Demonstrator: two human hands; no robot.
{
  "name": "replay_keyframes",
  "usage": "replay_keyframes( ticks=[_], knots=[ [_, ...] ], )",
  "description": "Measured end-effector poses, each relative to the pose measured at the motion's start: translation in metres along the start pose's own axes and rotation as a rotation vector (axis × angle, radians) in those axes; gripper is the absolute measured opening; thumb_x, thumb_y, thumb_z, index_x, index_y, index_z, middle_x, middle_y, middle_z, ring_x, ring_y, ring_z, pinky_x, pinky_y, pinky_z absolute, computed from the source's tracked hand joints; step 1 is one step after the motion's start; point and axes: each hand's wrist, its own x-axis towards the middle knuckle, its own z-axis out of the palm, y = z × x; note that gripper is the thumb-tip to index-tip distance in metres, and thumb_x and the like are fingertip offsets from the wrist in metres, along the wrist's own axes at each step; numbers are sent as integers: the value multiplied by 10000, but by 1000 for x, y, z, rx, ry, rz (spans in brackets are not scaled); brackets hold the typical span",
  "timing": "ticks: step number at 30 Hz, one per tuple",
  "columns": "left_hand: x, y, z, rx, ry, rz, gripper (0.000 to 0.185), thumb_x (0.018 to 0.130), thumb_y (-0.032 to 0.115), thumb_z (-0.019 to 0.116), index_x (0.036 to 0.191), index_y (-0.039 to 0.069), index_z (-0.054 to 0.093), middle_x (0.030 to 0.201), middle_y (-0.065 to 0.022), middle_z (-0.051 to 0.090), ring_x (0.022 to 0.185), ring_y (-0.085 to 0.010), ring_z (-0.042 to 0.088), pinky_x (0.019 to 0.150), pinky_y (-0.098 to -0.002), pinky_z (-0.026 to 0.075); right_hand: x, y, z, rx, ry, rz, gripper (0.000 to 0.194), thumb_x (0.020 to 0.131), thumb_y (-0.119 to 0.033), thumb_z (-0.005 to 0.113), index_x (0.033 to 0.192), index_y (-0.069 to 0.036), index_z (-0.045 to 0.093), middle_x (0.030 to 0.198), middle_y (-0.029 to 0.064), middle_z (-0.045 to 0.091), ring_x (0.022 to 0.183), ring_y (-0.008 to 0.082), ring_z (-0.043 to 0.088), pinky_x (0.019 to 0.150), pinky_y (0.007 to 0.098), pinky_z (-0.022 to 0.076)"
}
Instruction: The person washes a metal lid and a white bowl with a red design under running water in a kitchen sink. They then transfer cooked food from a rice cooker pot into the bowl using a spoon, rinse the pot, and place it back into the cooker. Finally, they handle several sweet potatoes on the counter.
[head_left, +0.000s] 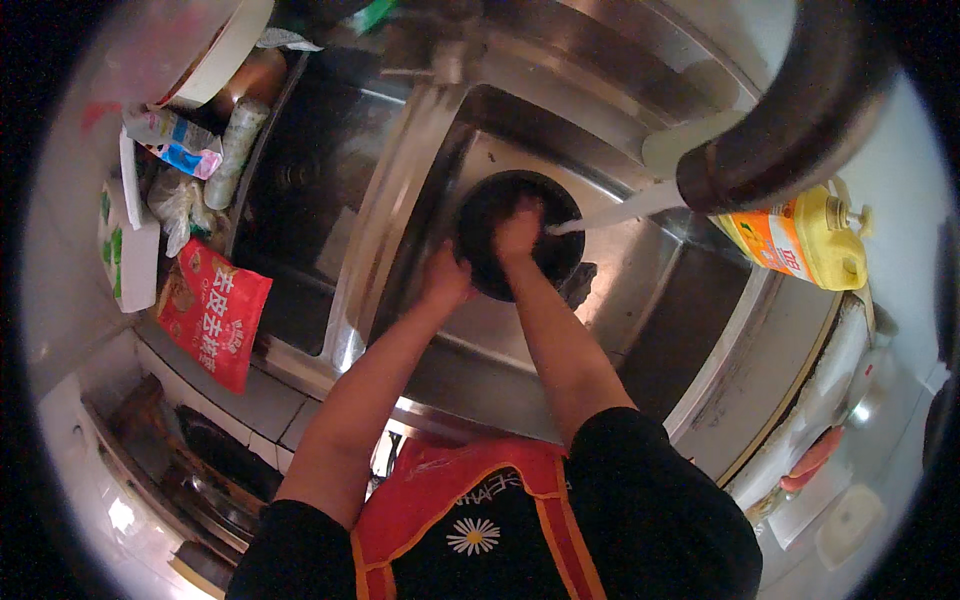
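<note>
A round black pan (486, 264) sits in the right-hand basin of a stainless steel sink (480, 336). My left hand (448, 274) grips its left rim. My right hand (519, 231) reaches inside, and its fingers are too blurred and dark to show whether they hold anything. Water (626, 210) runs from the dark faucet (772, 142) into the pan beside my right hand. Just outside the pan's lower right rim is a dark object (580, 286) that I cannot identify.
A yellow dish-soap jug (806, 236) stands right of the sink. Left of the second, dark basin (315, 172) lie a red printed food packet (214, 315), a tied plastic bag (178, 202), a cylindrical wrapped roll (238, 154) and a white box (127, 251). A steel divider (390, 187) separates the basins.
</note>
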Motion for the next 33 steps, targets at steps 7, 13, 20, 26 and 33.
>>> replay_keyframes(
  ticks=[7, 13, 20, 26, 33],
  knots=[
    [6, 3, -2, 126, 151, 229, 459, 823, 145, 516, 1229, -41, 408, 1014, -240, 569, 831, -353, 611, 698, -407, 511, -5, 21, -64, -189, -850, -219, 339, 784, -152, 493, 1098, -33, 536, 1070, 215, 550, 923, 387, 554, 814, 406, 465],
    [12, -11, 13, -10, 126, 156, 380, 787, 131, 539, 1120, -45, 484, 965, -257, 575, 913, -397, 560, 790, -454, 450, 21, -6, -27, -159, -398, -182, 317, 800, -105, 444, 1092, -32, 543, 1094, 215, 533, 970, 357, 524, 844, 416, 439],
    [15, -6, 14, 80, 253, 171, 312, 770, 145, 543, 1024, -35, 536, 929, -254, 584, 905, -389, 560, 794, -454, 445, 8, 17, -44, -181, -595, -772, 297, 819, -82, 415, 1075, -28, 554, 1089, 204, 520, 1047, 336, 477, 887, 400, 412],
    [18, -2, 23, -45, 382, 112, 318, 750, 143, 564, 1020, -26, 562, 916, -246, 595, 884, -392, 568, 804, -441, 444, 34, 31, -52, -382, -590, -369, 300, 829, -92, 424, 1102, -61, 545, 1051, 187, 536, 1033, 326, 518, 853, 415, 445],
    [35, -2, 44, -200, 619, 109, 275, 726, 110, 561, 966, -21, 584, 880, -242, 597, 856, -394, 572, 768, -432, 453, -40, -8, -41, 3, -1063, -51, 284, 827, -253, 456, 990, -94, 626, 1098, 188, 567, 981, 324, 565, 834, 425, 445]
  ],
)
